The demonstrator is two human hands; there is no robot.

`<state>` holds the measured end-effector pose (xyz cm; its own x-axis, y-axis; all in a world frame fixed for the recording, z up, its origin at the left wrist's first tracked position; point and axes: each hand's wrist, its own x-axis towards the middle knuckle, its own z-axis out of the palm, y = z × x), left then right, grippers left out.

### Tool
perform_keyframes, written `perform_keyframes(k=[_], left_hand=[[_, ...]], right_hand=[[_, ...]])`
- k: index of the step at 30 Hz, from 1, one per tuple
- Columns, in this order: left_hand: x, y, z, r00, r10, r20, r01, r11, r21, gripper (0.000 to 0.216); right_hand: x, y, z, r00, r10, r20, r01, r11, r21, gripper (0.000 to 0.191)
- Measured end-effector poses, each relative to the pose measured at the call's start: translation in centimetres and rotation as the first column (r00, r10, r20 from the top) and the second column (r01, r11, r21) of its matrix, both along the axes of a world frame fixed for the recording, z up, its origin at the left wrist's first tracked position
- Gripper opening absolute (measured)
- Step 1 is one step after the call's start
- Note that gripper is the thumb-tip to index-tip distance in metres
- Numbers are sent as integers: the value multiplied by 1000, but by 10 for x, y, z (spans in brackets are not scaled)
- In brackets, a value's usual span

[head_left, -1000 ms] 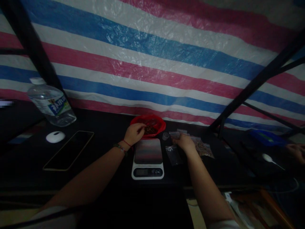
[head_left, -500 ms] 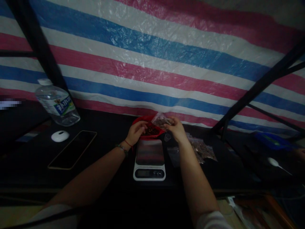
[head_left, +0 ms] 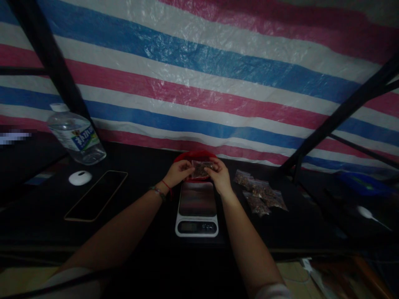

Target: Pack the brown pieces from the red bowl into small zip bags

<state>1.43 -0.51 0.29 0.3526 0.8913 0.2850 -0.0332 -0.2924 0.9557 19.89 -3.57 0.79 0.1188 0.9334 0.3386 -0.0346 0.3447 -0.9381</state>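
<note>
Both hands meet over a red bowl [head_left: 195,155] at the back of a dark table. My left hand [head_left: 178,172] and my right hand [head_left: 220,174] each pinch one side of a small clear plastic bag [head_left: 201,168] with dark brown bits in it, holding it just above the bowl. A white kitchen scale [head_left: 197,208] with a dark glossy platform lies directly in front of the hands. Several filled small bags [head_left: 261,194] lie on the table to the right of my right wrist.
At the left stand a clear water bottle [head_left: 76,135], a white round object [head_left: 80,177] and a dark phone [head_left: 97,194] lying flat. A white spoon [head_left: 370,214] and a blue item [head_left: 358,183] sit far right. A striped tarp [head_left: 199,83] and black frame bars close the back.
My right hand picked a small bag up from the pile at the right, lifted it and brought it over the bowl, where my left hand took hold of its other side.
</note>
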Motion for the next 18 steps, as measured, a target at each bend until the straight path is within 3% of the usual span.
perform_keyframes(k=[7, 10, 13, 16, 18], left_hand=[[0, -1, 2, 1000, 25, -9, -25, 999, -39, 31], [2, 0, 4, 996, 74, 54, -69, 994, -90, 35], [5, 0, 4, 978, 167, 129, -150, 980, -126, 39], [9, -1, 1, 976, 144, 164, -125, 985, -121, 40], [12, -3, -1, 987, 92, 135, -85, 995, -55, 36]], right_hand=[[-4, 4, -9, 997, -69, -30, 70, 997, 19, 48], [-4, 4, -12, 981, -192, -4, 191, 973, 129, 52], [-5, -1, -7, 931, -317, 179, 266, 928, 261, 37], [-9, -10, 1, 891, -248, 381, 142, 948, 285, 20], [-14, -15, 4, 884, -160, 439, 53, 968, 246, 21]])
